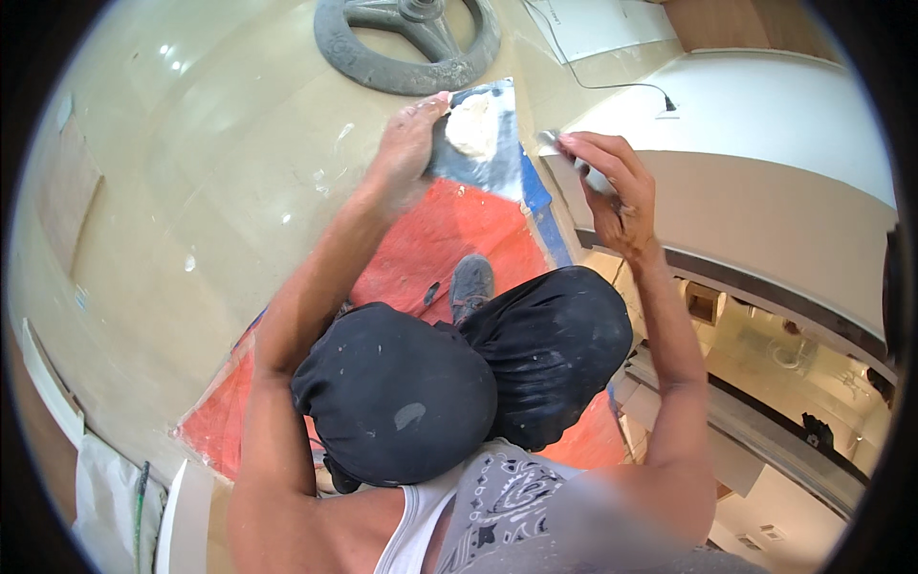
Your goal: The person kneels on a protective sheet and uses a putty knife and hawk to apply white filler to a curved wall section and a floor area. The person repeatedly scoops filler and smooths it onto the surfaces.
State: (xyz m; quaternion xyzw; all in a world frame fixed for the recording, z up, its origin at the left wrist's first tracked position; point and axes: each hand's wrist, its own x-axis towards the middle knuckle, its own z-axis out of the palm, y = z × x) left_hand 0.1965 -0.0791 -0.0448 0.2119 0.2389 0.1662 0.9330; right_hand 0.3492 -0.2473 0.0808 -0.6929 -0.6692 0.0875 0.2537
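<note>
My left hand [405, 148] is closed on the edge of a flat metal plate [503, 172], with the thumb near its far side. A mound of creamy white putty [471, 129] lies on the plate. To the right, apart from the plate, my right hand [622, 187] is closed around a small metal scraper [597, 180]. Its fingers cover part of the tool, so the full blade does not show. Both hands are raised in front of my bent knees, which are in black trousers.
A red sheet [411, 249] edged with blue tape [545, 225] covers the floor under my shoe [470, 285]. Ahead stands a grey round spoked base [382, 72]. A black cable [612, 86] runs at the far right. White plastic [110, 493] lies at lower left.
</note>
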